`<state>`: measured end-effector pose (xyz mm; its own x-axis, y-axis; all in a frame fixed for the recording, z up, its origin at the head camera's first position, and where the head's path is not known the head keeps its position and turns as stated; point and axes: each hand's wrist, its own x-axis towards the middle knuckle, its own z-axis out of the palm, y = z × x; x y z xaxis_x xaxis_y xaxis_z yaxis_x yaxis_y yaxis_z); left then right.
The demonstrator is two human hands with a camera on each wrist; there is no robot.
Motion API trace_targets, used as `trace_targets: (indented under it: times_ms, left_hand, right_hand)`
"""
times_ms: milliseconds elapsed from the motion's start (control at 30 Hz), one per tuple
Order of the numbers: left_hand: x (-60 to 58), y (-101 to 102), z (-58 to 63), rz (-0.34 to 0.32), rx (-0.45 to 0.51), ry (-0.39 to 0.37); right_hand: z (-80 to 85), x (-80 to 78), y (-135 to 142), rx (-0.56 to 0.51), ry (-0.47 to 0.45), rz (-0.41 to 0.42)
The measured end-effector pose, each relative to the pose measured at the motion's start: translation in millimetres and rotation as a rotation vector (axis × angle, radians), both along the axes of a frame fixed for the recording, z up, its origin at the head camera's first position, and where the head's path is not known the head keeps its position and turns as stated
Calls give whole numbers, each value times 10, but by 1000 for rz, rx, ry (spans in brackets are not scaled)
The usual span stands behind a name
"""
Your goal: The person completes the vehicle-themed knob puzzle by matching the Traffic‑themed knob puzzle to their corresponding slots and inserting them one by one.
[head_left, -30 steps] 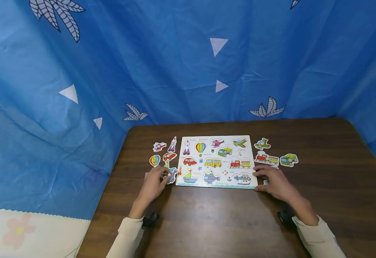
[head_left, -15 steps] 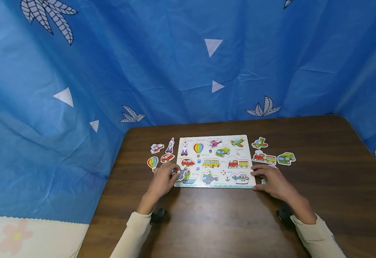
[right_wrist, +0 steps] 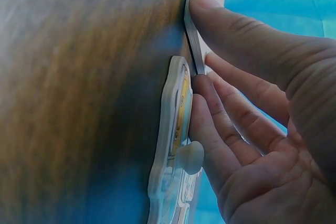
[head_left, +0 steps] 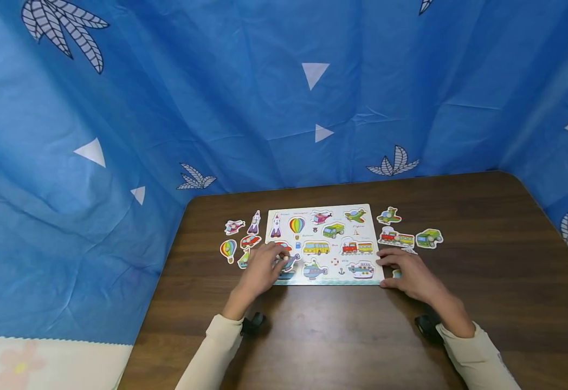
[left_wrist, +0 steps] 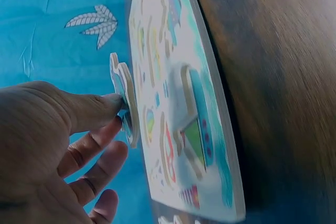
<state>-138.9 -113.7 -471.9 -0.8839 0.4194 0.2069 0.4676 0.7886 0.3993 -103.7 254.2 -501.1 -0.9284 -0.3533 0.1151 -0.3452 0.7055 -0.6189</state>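
Note:
My left hand (head_left: 263,268) pinches a blue submarine puzzle piece (head_left: 291,262) by its knob between thumb and fingers. In the left wrist view the piece (left_wrist: 131,100) stands on edge, close over the white puzzle board (left_wrist: 157,66), near the sailboat recess. The board (head_left: 340,216) lies flat, printed with vehicles in cut-out shapes. At its lower right corner my right hand (head_left: 413,273) touches the edge with thumb and fairly straight fingertips. Just beneath that hand lies a knobbed piece (right_wrist: 169,135), mostly hidden in the head view.
Left of the board lie loose helicopter (head_left: 234,227), rocket (head_left: 254,222), balloon (head_left: 227,249), car (head_left: 250,241) and sailboat (head_left: 244,259) pieces. On the right are fighter plane (head_left: 388,215), train (head_left: 396,237) and truck (head_left: 429,238) pieces. A blue curtain (head_left: 264,81) hangs behind the brown table (head_left: 333,341).
My left hand has lifted the submarine piece from the table left of the board and carried it right, over the board's lower left part. My right hand stays at the board's edge.

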Motion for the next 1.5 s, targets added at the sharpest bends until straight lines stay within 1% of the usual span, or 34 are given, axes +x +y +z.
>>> trace_targets:
  times_ms: [100, 200, 333, 433, 633, 900, 1133, 1300, 1500]
  left_hand:
    - [-17, 67, -5, -25, 3, 11]
    - [-32, 121, -11, -36, -6, 12]
    - [-38, 180, -21, -53, -1, -18]
    - [-33, 227, -40, -69, -14, -42]
    - [-20, 336, -93, -105, -33, -36]
    - [-12, 454, -187, -137, -49, -37]
    - [3, 499, -227, -130, -83, -24]
    - [0, 526, -234, -139, -103, -27]
    - [13, 525, -254, -119, -130, -35]
  right_hand:
    - [6, 1, -4, 1, -6, -5]
    - [7, -3, -6, 8, -11, -6]
    - [7, -10, -13, 24, -36, -7]
    - [5, -10, -15, 28, -42, -9]
    - [6, 5, -11, 12, -9, -6]
    - [-4, 12, -12, 17, -36, -12]
    - [-9, 6, -11, 11, -38, -9]
    - [-3, 16, -8, 8, -34, -17]
    - [-18, 14, -6, 7, -40, -23]
